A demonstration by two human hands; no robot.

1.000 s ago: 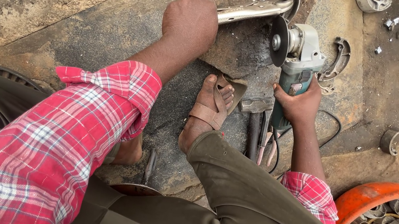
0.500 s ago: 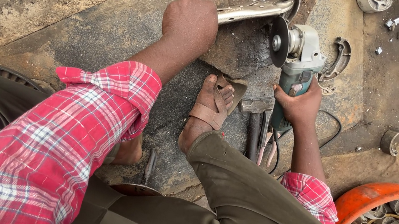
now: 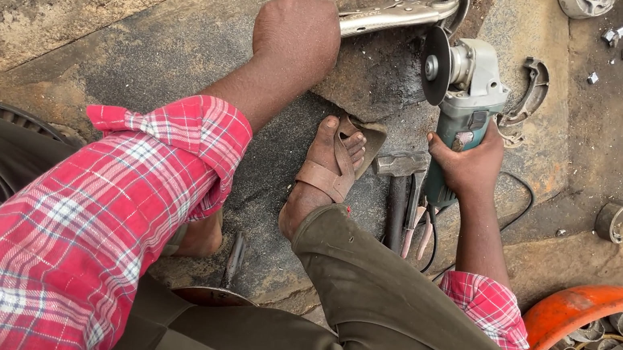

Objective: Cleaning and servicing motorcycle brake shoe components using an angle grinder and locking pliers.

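Two hands busy, head view only. Left hand (image 3: 297, 31), upper centre of frame, closed over the handle of silver locking pliers (image 3: 399, 14), index finger stretched forward, pinning them to the stone slab (image 3: 373, 86) so the clamped piece stays put. Right hand (image 3: 469, 163) wrapped around the green angle grinder (image 3: 462, 82), disc upright beside the pliers. Sandalled foot (image 3: 329, 165) braces below. Orange bucket (image 3: 576, 314) of metal scraps, lower right.

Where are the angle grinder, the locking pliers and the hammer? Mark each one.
angle grinder (image 3: 476, 88), head view, on the pale gear housing behind the disc.
locking pliers (image 3: 399, 15), head view, on the shiny handle.
hammer (image 3: 399, 164), head view, on the steel head.
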